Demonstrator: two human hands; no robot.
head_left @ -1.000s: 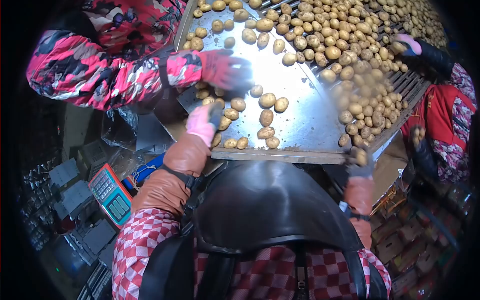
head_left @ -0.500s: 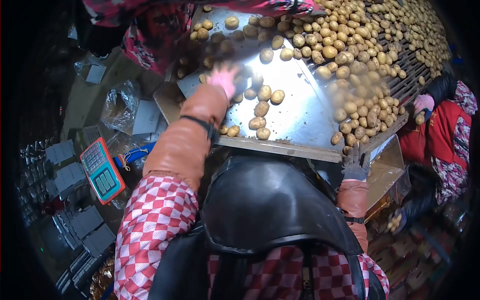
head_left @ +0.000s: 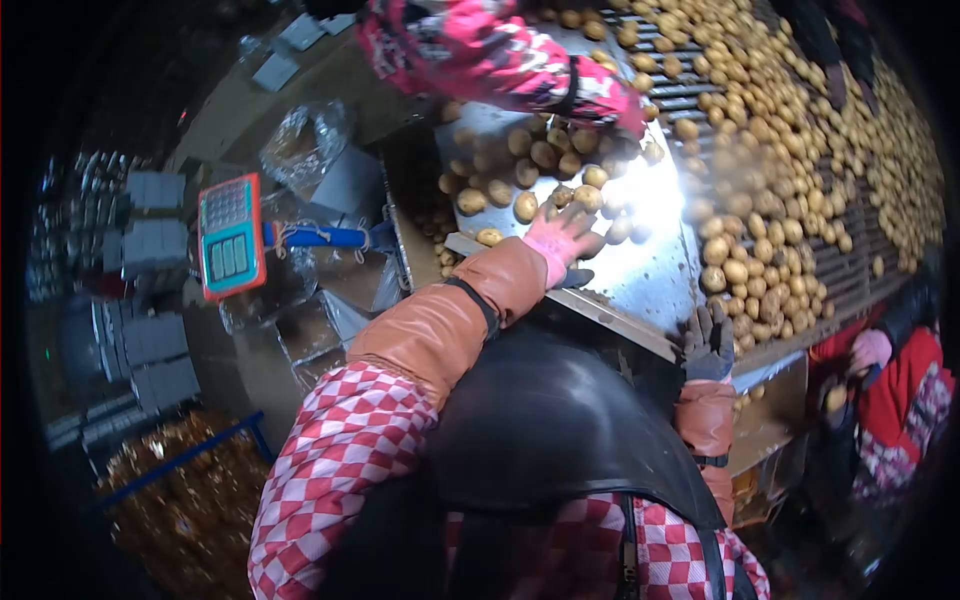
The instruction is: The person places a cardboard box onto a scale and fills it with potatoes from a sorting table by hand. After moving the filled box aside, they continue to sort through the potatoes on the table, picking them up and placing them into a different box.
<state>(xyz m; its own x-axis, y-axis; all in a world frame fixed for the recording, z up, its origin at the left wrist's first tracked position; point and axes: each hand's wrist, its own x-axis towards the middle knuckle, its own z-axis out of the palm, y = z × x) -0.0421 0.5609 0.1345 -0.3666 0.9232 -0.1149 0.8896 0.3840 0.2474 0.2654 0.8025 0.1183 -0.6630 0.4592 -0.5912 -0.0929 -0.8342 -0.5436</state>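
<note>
Yellow-tan potatoes [head_left: 525, 206], rounded to oval and some flecked with dark soil, are lying around a worker's gloved left hand [head_left: 563, 243], which is hanging palm down over a metal tray [head_left: 655, 290], fingers spreading apart. Several are sitting just beyond the fingertips, others off the little-finger side; a glare-washed pair is resting just beside the fingers on the thumb side. One oval potato [head_left: 489, 237], near the wrist, is lying with its long axis running roughly side to side; another, just off the little finger, is pointing away from the worker. The right hand [head_left: 708, 343] is extending its slightly parted fingers at the tray's near corner, with a potato heap [head_left: 765, 275] spreading beyond it. A co-worker's patterned sleeve [head_left: 520, 70] is crossing beyond the left hand.
</note>
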